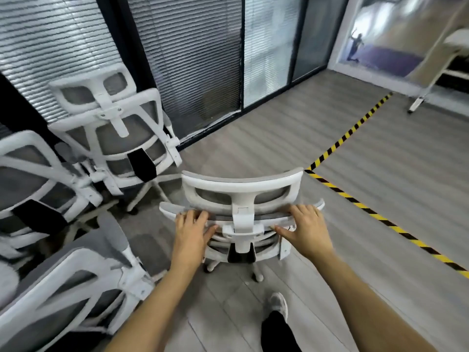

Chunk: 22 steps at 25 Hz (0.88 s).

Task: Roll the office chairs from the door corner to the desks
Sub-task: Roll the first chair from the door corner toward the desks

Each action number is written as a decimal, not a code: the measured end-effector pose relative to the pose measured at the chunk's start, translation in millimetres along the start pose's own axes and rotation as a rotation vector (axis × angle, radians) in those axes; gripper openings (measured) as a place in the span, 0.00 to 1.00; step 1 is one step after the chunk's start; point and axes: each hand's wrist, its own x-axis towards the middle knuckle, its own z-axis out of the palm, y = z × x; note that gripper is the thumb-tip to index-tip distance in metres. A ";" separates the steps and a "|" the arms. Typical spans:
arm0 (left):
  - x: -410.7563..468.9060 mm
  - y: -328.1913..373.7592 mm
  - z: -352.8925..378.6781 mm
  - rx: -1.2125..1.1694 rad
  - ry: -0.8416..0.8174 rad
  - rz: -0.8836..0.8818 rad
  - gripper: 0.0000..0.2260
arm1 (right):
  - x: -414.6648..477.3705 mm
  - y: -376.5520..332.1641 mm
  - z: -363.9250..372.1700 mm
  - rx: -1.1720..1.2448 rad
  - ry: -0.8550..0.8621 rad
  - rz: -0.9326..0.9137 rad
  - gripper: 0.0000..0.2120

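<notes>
White-framed with grey mesh, the office chair [242,185] stands on the grey plank floor [380,153] just before the person, its back toward them. The left hand [194,232] and right hand [308,228] each grip the backrest's top rail, fingers curled over it. Three more chairs [111,138] crowd at the left beside the blinds [193,59]; yellow-and-black tape [355,202] crosses the floor to the right.

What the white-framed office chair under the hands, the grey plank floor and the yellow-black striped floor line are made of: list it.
White-framed office chair: frame looks like moulded plastic, smooth matt white; back panels look like grey mesh fabric. Grey plank floor: likely wood-look laminate or vinyl, by seams and faint sheen. Yellow-black striped line: probably adhesive tape, lying flat.
</notes>
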 end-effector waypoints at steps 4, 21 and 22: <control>-17.2 62.2 28.9 -0.052 -0.013 0.169 0.11 | -71.1 47.2 -31.7 -0.022 0.103 0.134 0.22; -88.2 489.0 187.6 -0.338 -0.306 0.785 0.17 | -380.8 321.8 -204.5 -0.139 0.464 0.745 0.22; -94.9 519.2 197.2 -0.362 -0.322 0.794 0.16 | -396.3 341.4 -216.7 -0.150 0.480 0.759 0.23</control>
